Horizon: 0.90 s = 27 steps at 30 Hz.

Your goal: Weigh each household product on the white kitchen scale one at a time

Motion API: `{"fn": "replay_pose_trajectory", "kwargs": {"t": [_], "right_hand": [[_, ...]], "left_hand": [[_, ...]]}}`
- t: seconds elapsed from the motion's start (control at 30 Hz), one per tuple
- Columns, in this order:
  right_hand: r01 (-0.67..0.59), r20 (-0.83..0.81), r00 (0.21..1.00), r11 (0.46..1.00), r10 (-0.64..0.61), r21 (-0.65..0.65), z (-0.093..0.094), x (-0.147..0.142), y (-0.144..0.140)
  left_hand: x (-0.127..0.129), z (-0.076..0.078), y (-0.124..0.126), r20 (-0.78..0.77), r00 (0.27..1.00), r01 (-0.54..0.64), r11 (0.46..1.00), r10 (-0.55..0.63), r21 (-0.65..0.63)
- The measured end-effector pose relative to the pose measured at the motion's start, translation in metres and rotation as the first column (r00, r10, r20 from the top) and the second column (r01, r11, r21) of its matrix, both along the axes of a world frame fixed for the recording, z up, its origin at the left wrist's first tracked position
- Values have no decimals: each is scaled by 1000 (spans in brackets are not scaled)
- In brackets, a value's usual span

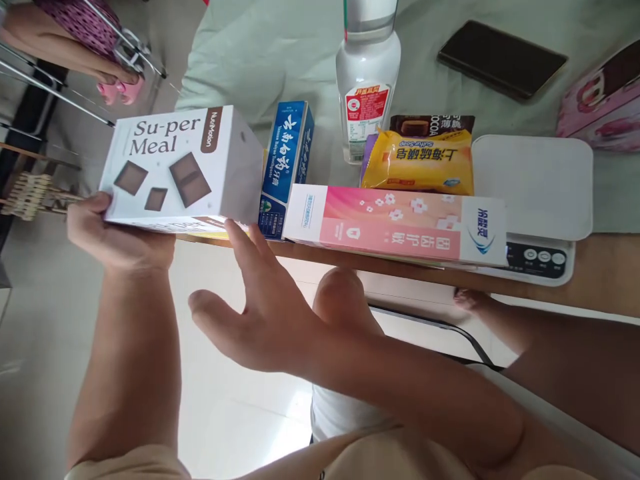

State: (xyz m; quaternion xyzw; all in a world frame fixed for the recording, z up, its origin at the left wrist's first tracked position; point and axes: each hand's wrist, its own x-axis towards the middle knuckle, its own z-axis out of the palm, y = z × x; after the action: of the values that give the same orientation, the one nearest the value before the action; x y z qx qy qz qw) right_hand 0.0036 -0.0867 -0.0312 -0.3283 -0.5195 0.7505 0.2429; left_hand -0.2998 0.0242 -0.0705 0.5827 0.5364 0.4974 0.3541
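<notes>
White cardboard fills the left hand [107, 237], its fingers clamped on the near left corner of a meal box [183, 167] at the desk [600, 267] edge. The right hand [255, 313], fingers spread and empty, touches the box's near edge from below-right. A blue toothpaste box [287, 163] and pink carton [395, 223] stand just beside.

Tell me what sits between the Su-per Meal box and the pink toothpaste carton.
In the head view, a blue toothpaste box stands between the Su-per Meal box and the pink toothpaste carton.
</notes>
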Motion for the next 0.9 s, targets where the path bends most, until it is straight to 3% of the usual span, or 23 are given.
{"fn": "replay_pose_trajectory", "kwargs": {"t": [0.1,0.2,0.33,0.5,0.7,0.9], "right_hand": [[26,-20,999,999,-25,32,0,10,-7],[-9,-1,1000,1000,9,-14,10,27,-8],[-60,100,993,997,65,-53,20,47,-9],[98,116,987,989,-111,109,7,51,-26],[178,176,952,920,-250,349,-3,59,-46],[242,115,939,858,-325,452,-4,69,-58]], "left_hand": [[-10,0,12,-4,999,40,998,-41,-54],[-7,1,8,10,998,65,994,-64,-92],[1,3,4,103,995,28,992,-16,-123],[29,11,-6,193,980,-15,988,44,-153],[80,25,-36,343,936,-34,990,78,-135],[84,24,-30,333,941,-13,990,58,-137]]}}
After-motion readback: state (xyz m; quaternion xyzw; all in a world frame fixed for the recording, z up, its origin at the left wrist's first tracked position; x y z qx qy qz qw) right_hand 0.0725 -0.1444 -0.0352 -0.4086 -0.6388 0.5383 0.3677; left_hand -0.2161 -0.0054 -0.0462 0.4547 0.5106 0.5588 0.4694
